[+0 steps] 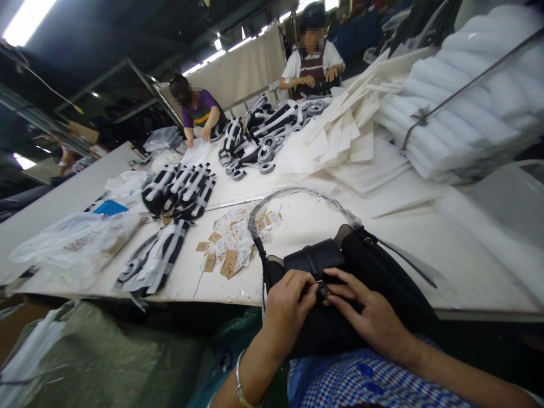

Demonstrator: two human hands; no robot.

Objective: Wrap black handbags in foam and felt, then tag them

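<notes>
A black handbag (pixel 395 277) leans on the table's front edge against my lap, its strap (pixel 293 192) wrapped in clear film and arched over the tabletop. The bag's flap (pixel 317 256) is folded back. At the front of the bag, my left hand (pixel 293 297) pinches the left side of a small metal clasp (pixel 323 290). From the right, the thumb and fingers of my right hand (pixel 368 311) close on the same clasp. Fingers cover part of it, so its exact shape is hard to make out.
Paper tags (pixel 238 243) lie heaped beyond the bag. Wrapped black bags (pixel 181 190) and a plastic bag (pixel 85 241) are on the left. White foam sheets (pixel 365 130) and a tied foam bundle (pixel 471 96) fill the right. Two people (pixel 202 110) work across the table.
</notes>
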